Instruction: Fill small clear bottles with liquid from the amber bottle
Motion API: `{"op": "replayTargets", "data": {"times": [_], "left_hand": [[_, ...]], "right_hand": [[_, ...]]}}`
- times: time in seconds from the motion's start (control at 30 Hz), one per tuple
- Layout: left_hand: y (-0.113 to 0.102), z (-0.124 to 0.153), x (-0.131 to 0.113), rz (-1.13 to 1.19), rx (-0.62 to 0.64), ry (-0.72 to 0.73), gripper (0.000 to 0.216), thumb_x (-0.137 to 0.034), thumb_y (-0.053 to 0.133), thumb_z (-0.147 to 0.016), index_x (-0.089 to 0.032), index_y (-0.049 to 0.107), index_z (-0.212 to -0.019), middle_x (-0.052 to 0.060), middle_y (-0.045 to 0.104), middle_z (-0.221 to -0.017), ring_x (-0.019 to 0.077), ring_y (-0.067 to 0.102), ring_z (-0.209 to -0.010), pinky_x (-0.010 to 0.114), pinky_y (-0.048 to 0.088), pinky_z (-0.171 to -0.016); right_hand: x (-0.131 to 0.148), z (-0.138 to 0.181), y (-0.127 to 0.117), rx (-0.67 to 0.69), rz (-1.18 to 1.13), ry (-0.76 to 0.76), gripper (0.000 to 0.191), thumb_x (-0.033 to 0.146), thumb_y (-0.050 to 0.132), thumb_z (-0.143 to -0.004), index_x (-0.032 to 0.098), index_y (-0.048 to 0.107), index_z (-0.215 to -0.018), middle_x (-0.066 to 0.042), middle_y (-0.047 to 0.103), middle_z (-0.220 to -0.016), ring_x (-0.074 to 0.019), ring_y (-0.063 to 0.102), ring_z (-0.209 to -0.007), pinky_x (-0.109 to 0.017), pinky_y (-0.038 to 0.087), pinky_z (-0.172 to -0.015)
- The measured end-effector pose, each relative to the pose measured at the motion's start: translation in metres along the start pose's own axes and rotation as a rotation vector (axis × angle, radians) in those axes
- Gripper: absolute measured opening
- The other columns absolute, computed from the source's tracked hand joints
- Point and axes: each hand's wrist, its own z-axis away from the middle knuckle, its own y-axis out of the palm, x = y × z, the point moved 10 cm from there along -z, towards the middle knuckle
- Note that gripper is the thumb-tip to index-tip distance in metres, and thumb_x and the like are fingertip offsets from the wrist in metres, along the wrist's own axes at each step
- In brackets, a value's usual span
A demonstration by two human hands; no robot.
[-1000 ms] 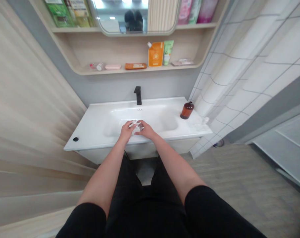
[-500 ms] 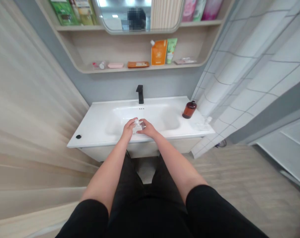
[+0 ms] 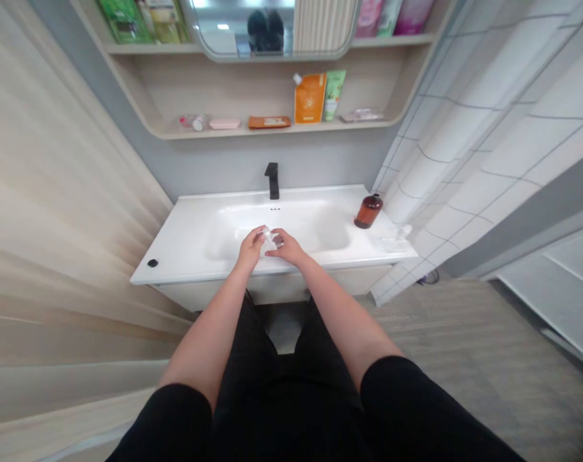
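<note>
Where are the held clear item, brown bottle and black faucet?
Clear item (image 3: 268, 240), head view: its visible middle.
Brown bottle (image 3: 368, 212), head view: its body.
Black faucet (image 3: 273, 184), head view: its upright column.

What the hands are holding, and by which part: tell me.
Held: a small clear item, left hand at its left side near the top, right hand at its right side. Exact finger contact is too small to tell.

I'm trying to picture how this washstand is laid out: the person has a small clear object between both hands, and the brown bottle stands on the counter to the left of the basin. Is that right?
Not quite: the brown bottle stands on the counter to the right of the basin, as the head view shows. The rest is right.
</note>
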Motion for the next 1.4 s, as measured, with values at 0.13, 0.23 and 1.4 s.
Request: {"op": "replayTargets", "data": {"times": [0.13,0.23,1.4], "left_hand": [[-0.001,0.001,-0.002,0.047,-0.01,0.0,0.051,-0.048,0.085,-0.088,-0.025,0.076,-0.133,0.014,0.078,-0.143,0.0343,0.075,-0.131,0.054,0.062,-0.115],[0.0,0.0,-0.001,0.017,-0.014,-0.008,0.046,-0.047,0.089,-0.085,-0.025,0.075,-0.122,0.012,0.08,-0.128,0.0317,0.077,-0.12,0.051,0.064,-0.109],[0.006,0.0,0.009,0.039,-0.001,-0.083,0.054,-0.067,0.092,-0.076,-0.022,0.08,-0.102,0.012,0.084,-0.121,0.0322,0.078,-0.115,0.052,0.061,-0.109]], "right_hand": [[0.002,0.0,0.001,0.009,-0.008,-0.021,0.082,0.036,0.104,-0.059,0.029,0.067,-0.132,0.0,0.073,-0.108,-0.0225,0.068,-0.095,-0.043,0.06,-0.099],[-0.001,0.0,0.0,-0.003,-0.001,-0.006,0.083,0.036,0.105,-0.058,0.029,0.067,-0.132,0.001,0.072,-0.104,-0.0232,0.068,-0.096,-0.044,0.059,-0.1],[0.015,0.004,0.006,0.008,0.036,-0.076,0.081,0.036,0.101,-0.064,0.026,0.067,-0.137,-0.009,0.073,-0.128,-0.0256,0.069,-0.108,-0.04,0.063,-0.09]]}}
